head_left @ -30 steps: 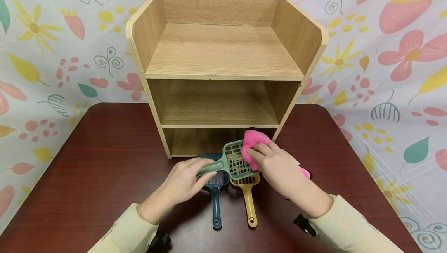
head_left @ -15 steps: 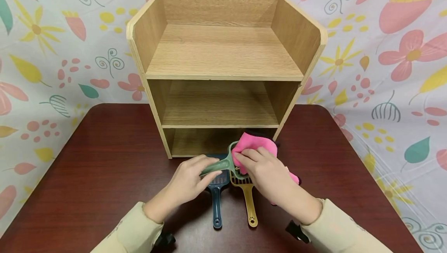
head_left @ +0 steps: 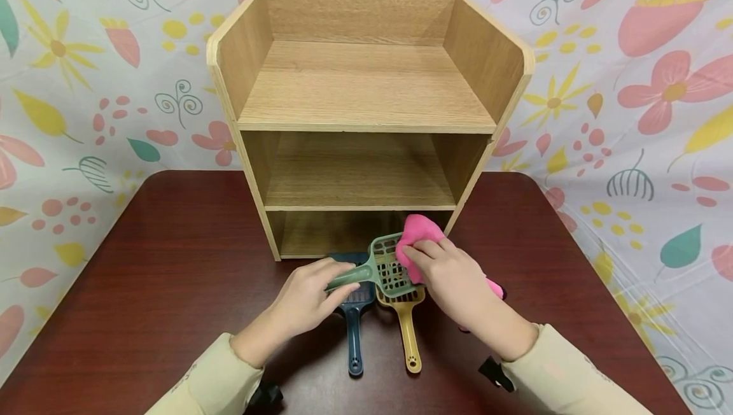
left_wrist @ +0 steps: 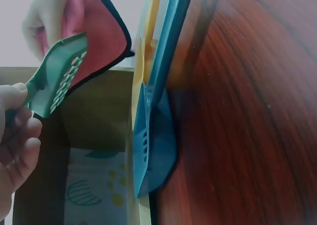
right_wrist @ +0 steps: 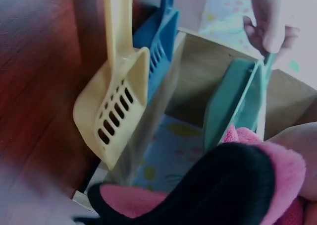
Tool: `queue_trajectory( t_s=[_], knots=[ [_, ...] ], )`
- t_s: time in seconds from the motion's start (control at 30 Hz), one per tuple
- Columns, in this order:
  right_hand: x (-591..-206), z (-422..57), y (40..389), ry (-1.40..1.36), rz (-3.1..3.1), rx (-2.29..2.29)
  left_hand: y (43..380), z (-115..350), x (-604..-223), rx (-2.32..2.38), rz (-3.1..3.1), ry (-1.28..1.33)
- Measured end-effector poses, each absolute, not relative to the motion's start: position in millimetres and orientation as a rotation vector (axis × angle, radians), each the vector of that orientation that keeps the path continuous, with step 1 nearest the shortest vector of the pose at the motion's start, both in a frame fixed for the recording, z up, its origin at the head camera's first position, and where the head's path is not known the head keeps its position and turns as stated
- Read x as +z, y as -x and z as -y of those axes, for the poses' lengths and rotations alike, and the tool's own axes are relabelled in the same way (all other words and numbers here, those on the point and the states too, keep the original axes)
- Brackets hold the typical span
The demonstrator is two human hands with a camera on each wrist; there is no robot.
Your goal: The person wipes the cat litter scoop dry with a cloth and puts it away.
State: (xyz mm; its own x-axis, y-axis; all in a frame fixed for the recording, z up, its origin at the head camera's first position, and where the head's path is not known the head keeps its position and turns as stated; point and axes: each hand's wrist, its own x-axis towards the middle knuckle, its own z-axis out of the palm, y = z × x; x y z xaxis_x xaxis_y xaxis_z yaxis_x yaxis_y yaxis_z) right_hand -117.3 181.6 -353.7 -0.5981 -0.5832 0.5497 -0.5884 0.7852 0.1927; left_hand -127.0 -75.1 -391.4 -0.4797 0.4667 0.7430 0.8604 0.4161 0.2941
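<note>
My left hand (head_left: 312, 294) grips the handle of a green litter scoop (head_left: 390, 263), held level above the table in front of the shelf. Bunched in my right hand (head_left: 449, 278) is a pink cloth (head_left: 418, 237) with a dark edge, pressed to the right end of the scoop's slotted pan. Below the green scoop lie a blue litter scoop (head_left: 354, 338) and a yellow litter scoop (head_left: 408, 338), side by side with handles toward me. The right wrist view shows the yellow scoop's slots (right_wrist: 115, 117) plainly, while the cloth covers part of the green scoop (right_wrist: 233, 103).
A wooden shelf unit (head_left: 366, 125) with three levels stands at the back of the dark red table (head_left: 189, 262). Its bottom front edge is close behind the scoops. A flower-patterned cloth backdrop (head_left: 618, 116) hangs behind and along both sides.
The pink cloth moved left across the green scoop's pan, covering most of it, then went back right to its far end. My left hand kept its grip, shifting slightly.
</note>
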Motion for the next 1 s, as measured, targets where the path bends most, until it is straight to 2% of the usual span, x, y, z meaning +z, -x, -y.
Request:
queue_trajectory(
  t_s=[0.37, 0.63, 1.0],
  knots=[
    [-335, -175, 101, -0.841, 2.271, 0.184, 127, 73, -393, -0.898, 2.133, 1.083],
    [-351, -165, 98, -0.87, 2.312, 0.176, 123, 64, -388, -0.955, 2.076, 1.175],
    [-360, -174, 105, -0.802, 2.352, 0.039, 122, 68, -390, -0.914, 2.061, 1.186]
  ],
)
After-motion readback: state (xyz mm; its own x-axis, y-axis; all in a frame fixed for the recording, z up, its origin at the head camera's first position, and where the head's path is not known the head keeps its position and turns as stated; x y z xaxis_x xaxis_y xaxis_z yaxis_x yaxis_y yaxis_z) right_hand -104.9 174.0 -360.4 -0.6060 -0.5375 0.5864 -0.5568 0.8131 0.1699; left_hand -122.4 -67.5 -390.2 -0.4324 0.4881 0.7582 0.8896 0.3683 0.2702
